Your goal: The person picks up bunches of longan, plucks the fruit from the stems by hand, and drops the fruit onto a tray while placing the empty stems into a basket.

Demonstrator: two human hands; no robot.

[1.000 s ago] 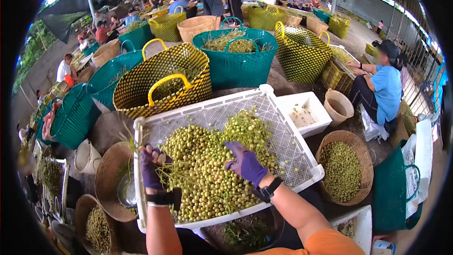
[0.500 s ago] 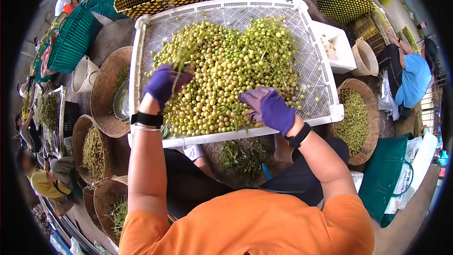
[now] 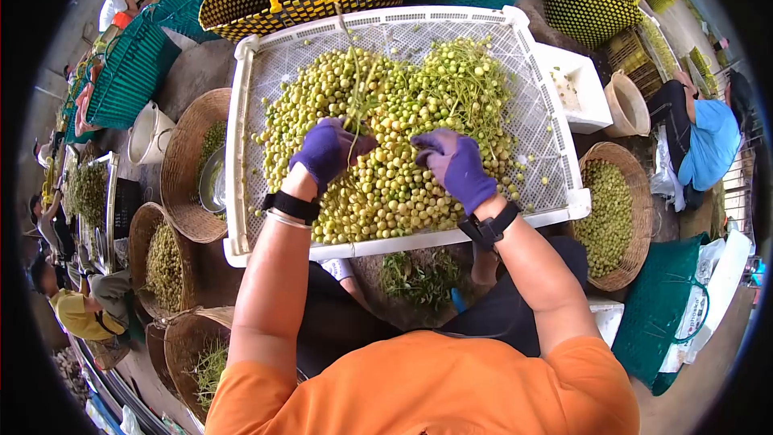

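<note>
In front of me a white mesh tray [image 3: 266,72] bears a heap of small round yellow-green fruits [image 3: 386,161]. A tangle of thin green stems with fruits [image 3: 475,76] lies at the heap's right rear. My left hand [image 3: 328,149], in a purple glove, is closed on a long thin plant stem [image 3: 354,84] that rises toward the far edge. Over the middle of the heap is my right hand [image 3: 457,163], also gloved in purple. Its fingers are curled together and point left; whatever they hold, if anything, is too small to name.
Wicker baskets of fruits stand left [image 3: 165,266] and right [image 3: 605,217] of the tray. Behind it is a yellow-and-black woven basket [image 3: 306,12]. A white box [image 3: 576,93] touches its right side. Cut greenery [image 3: 419,278] lies below. A person in blue [image 3: 708,141] sits at right.
My left hand has moved right, toward the middle of the heap, with the stem now standing more upright. My right hand has shifted slightly up and its fingers have curled in.
</note>
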